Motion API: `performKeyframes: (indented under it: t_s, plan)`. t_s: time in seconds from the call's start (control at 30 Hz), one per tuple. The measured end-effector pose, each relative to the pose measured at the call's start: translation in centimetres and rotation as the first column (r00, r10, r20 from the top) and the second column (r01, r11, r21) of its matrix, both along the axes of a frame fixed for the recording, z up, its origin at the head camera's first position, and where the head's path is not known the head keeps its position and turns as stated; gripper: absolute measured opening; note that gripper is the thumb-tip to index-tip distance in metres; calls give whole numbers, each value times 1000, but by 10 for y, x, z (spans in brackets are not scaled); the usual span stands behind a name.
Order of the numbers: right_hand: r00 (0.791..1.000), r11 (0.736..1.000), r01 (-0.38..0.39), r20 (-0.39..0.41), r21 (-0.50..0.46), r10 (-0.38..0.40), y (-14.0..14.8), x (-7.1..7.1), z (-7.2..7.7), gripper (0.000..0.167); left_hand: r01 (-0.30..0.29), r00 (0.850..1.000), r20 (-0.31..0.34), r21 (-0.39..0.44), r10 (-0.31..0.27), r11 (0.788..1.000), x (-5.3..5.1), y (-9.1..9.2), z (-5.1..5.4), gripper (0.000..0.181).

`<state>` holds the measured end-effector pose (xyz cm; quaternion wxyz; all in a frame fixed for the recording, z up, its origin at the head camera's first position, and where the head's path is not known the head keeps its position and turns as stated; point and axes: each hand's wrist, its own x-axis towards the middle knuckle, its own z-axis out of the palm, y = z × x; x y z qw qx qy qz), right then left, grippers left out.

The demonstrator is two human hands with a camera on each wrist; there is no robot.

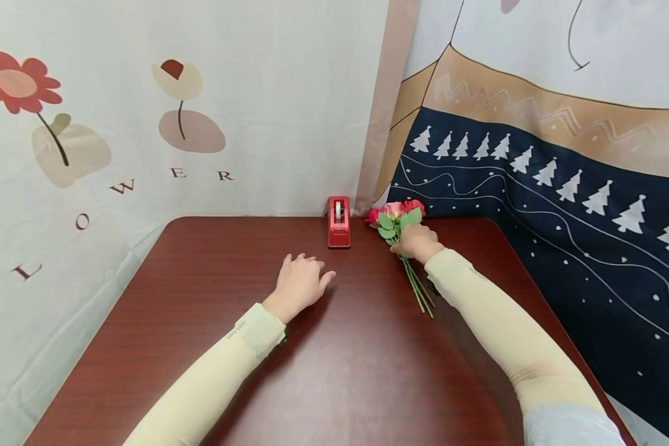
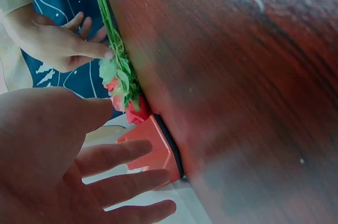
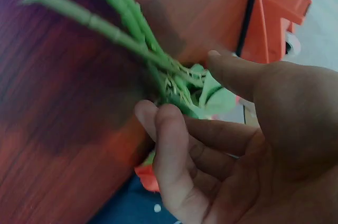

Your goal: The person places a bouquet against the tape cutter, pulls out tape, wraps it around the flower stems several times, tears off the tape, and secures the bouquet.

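A bunch of artificial roses [image 1: 393, 214], red and pink with green leaves and long green stems [image 1: 416, 285], lies at the back right of the table. My right hand [image 1: 418, 243] is over the upper stems. In the right wrist view its thumb [image 3: 237, 73] and loosely bent fingers [image 3: 171, 150] stand apart, with the stems beyond the gap. My left hand [image 1: 298, 283] hovers above the middle of the table, fingers spread, holding nothing. In the left wrist view, its fingers [image 2: 127, 184] overlap a red tape dispenser [image 1: 339, 223] without gripping it.
The brown table [image 1: 228, 248] has its back edge against a white printed curtain [image 1: 290, 111]. A dark blue curtain with white trees [image 1: 535, 229] hangs along the right side. The tape dispenser stands just left of the roses.
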<state>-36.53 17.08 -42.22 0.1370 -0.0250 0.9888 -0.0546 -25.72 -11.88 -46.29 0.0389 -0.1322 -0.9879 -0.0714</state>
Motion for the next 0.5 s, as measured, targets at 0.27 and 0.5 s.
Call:
performKeyframes:
  t_s: [0.27,0.5]
  plan:
    - [1000,998,2,5,55,-2,-10,-5,-10,38,1,1000,24,2,-1,1000,1,2,0,52]
    - [997,998,39,72,-39,-36,-12,-19,-16,14,5,999,34,9,-6,1000,3,1,1,49]
